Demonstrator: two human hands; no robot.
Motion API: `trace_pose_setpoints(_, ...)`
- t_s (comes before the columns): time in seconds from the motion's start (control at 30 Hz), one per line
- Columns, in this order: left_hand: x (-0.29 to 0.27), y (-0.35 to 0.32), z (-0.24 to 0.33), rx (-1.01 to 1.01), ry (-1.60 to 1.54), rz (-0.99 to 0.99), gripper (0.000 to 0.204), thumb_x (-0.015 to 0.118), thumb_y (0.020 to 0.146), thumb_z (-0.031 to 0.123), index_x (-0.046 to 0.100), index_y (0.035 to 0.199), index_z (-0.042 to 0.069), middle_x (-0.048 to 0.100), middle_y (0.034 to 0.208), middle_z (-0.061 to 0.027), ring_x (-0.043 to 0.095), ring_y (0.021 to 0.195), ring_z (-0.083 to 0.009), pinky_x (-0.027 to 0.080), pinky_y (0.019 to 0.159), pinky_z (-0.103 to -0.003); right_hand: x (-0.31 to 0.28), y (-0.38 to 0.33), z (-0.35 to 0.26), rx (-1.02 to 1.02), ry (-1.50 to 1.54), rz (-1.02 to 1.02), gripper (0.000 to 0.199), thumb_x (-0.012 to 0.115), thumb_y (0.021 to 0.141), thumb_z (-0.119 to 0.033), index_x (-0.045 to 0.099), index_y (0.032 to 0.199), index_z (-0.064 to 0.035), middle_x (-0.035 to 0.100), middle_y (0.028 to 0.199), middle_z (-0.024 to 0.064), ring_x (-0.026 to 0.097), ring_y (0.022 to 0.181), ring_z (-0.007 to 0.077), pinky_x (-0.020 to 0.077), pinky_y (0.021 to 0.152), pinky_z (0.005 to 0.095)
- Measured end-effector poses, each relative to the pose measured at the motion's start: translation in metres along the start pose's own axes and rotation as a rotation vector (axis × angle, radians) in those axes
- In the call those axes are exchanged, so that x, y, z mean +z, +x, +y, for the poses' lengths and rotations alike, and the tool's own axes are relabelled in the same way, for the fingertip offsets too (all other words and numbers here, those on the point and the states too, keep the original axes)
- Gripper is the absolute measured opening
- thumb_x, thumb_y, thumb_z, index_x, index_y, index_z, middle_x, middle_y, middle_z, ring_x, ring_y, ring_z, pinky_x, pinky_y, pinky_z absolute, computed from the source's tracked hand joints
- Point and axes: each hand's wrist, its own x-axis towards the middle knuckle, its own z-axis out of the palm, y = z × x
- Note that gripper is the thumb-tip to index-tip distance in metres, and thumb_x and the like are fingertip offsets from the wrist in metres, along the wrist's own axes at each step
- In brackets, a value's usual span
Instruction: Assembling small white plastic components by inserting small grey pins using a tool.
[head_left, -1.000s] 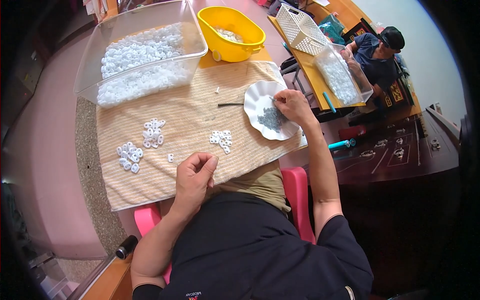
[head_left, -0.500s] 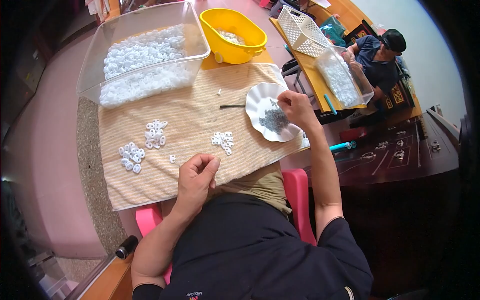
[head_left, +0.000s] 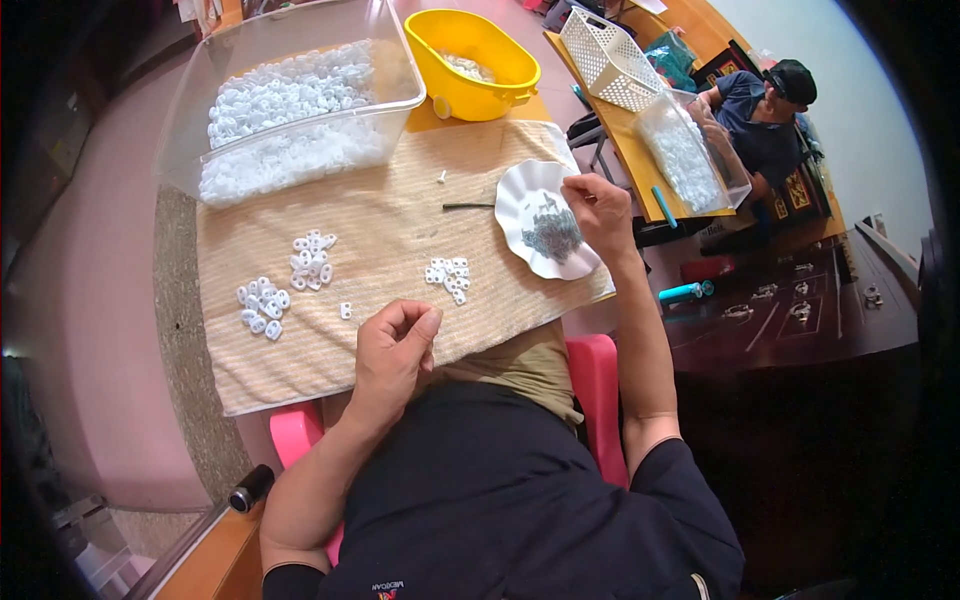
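My left hand is closed by the near edge of the cloth, thumb pressed to the curled fingers; whatever it may hold is hidden. Over the right rim of a white wavy-edged dish, my right hand pinches with thumb and forefinger, and anything between them is too small to make out. A heap of tiny dark grey pieces lies in that dish. Between my hands sits a cluster of small white two-holed plastic pieces. One single white piece lies just beyond my left hand.
Two groups of white oval pieces lie on the striped cloth at left. A clear bin of white parts and a yellow tub stand behind. At the far right a person sits by another bin.
My right hand has shifted slightly right and up, its fingertips lifting away from the grey heap, which now looks more spread. My left hand stays closed in nearly the same place.
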Motion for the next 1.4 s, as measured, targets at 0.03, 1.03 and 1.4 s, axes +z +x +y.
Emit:
trace_pose_setpoints(0.03, 0.000, 0.000, 0.001, 0.008, -0.015, -0.006, 0.016, 0.064, 0.093, 0.016, 0.062, 0.094, 0.001, 0.057, 0.072, 0.0012, 0.050, 0.055, -0.0044, 0.041, 0.049, -0.019, 0.000, 0.001, -0.003, 0.002, 0.034, 0.005, 0.011, 0.067, 0.083, -0.005, 0.068, 0.092, 0.0023, 0.069, 0.079, 0.0140, 0.066, 0.068, 0.0138, 0.0517, 0.063, 0.0263)
trace_pose_setpoints(1.03, -0.005, 0.003, 0.005, -0.055, -0.214, 0.095, 0.021, 0.067, 0.089, 0.009, 0.063, 0.106, -0.001, 0.064, 0.082, -0.0032, 0.059, 0.069, -0.0088, 0.051, 0.062, -0.022, 0.020, -0.024, -0.067, -0.154, 0.116, -0.254, 0.010, 0.068, 0.082, 0.001, 0.066, 0.091, 0.0015, 0.068, 0.084, 0.0087, 0.064, 0.076, 0.0133, 0.0521, 0.067, 0.0259)
trace_pose_setpoints(1.4, -0.007, 0.004, 0.004, -0.062, -0.251, 0.051, 0.025, 0.064, 0.091, 0.007, 0.060, 0.114, -0.004, 0.065, 0.095, -0.0083, 0.062, 0.079, -0.0113, 0.056, 0.072, -0.025, 0.072, -0.013, -0.090, -0.255, 0.018, -0.442, 0.013, 0.064, 0.079, -0.007, 0.066, 0.091, -0.0033, 0.064, 0.084, 0.0143, 0.064, 0.080, 0.0323, 0.0507, 0.071, 0.0399)
